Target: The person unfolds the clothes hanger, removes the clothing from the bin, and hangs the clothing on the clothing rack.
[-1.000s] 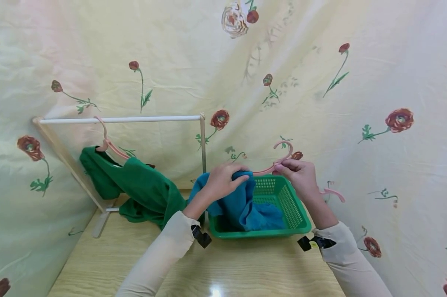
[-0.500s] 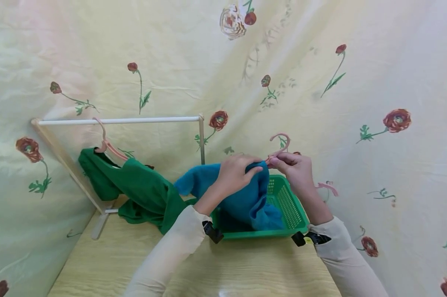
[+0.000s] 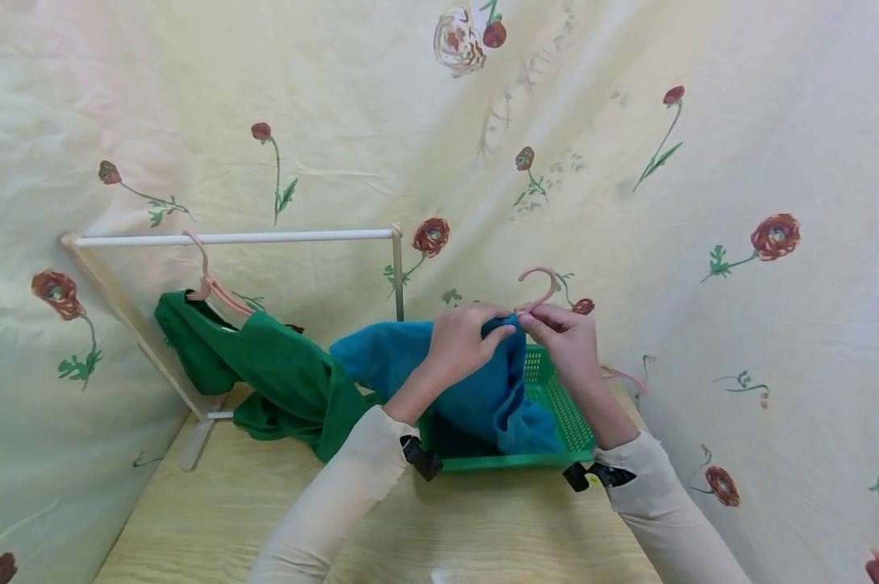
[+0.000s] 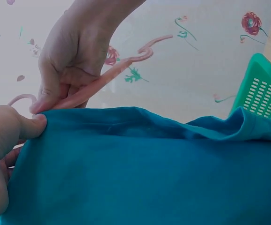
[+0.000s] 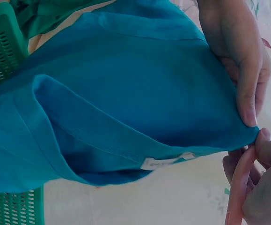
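A teal shirt (image 3: 469, 397) rises out of the green basket (image 3: 520, 463), its left part spread toward the rack. My left hand (image 3: 461, 341) pinches its top edge, thumb in front. Just to the right, my right hand (image 3: 567, 337) pinches a pink clothes hanger (image 4: 100, 84) below its hook, fingertips right at the shirt's edge. One hanger arm sticks out past my right wrist; the other is hidden by the shirt and left hand. In the right wrist view the shirt's neck opening (image 5: 93, 126) gapes, with a white label (image 5: 161, 162) inside.
At the left stands a wooden rack with a white rail (image 3: 286, 238). From it hangs a green garment (image 3: 279, 365) on another pink hanger (image 3: 205, 276), its lower part draping onto the wooden table (image 3: 483, 527). A flowered curtain (image 3: 615, 227) surrounds the table.
My left hand has lifted the teal shirt up and to the right, spreading it out. My right hand has moved left with the hanger, bringing the two hands close together.
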{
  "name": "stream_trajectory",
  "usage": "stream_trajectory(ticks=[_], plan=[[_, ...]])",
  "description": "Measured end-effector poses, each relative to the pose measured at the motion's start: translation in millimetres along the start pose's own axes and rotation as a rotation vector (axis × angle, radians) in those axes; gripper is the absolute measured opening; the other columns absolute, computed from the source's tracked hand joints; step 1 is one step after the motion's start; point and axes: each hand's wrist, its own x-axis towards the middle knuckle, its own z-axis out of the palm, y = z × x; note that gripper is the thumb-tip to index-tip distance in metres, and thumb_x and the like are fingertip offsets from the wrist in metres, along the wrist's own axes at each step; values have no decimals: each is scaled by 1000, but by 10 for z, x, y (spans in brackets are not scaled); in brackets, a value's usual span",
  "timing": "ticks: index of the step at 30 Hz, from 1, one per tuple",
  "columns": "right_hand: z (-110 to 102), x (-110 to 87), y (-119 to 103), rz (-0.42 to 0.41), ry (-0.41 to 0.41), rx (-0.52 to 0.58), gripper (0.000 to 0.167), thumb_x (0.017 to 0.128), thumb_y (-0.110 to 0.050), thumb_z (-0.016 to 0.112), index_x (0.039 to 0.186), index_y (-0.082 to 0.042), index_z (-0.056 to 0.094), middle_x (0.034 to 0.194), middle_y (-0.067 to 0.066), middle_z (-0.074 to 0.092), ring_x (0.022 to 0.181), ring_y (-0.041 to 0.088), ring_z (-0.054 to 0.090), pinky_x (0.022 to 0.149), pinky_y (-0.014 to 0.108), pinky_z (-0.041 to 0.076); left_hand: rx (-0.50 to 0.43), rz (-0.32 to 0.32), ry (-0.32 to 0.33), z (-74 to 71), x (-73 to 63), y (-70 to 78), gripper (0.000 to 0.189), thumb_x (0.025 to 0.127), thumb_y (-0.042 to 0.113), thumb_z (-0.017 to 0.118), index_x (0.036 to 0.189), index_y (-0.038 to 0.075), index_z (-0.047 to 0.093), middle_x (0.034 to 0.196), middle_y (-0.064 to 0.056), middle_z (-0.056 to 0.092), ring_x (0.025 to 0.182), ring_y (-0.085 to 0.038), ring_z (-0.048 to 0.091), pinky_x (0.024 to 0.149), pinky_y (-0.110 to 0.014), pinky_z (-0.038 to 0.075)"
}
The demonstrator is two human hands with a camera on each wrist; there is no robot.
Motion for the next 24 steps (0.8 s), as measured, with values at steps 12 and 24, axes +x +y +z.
stream_trajectory(ticks=[12,24], plan=[[83,-32,121,42,-26,-10,30,100,-13,65,117,11,71,91,-24,72,83,0,65,77,14,56,-40,-31,19,91,-30,-83,32,98,35,68,120,14,76,113,-1,78,97,-17,73,72,-24,55],[63,-2,94,120,-56,-58,36,98,-21,69,120,8,71,90,-18,73,82,5,67,78,17,58,-89,-27,17,124,-65,-180,33,97,33,69,123,13,75,116,-3,77,100,-18,74,75,-26,57]])
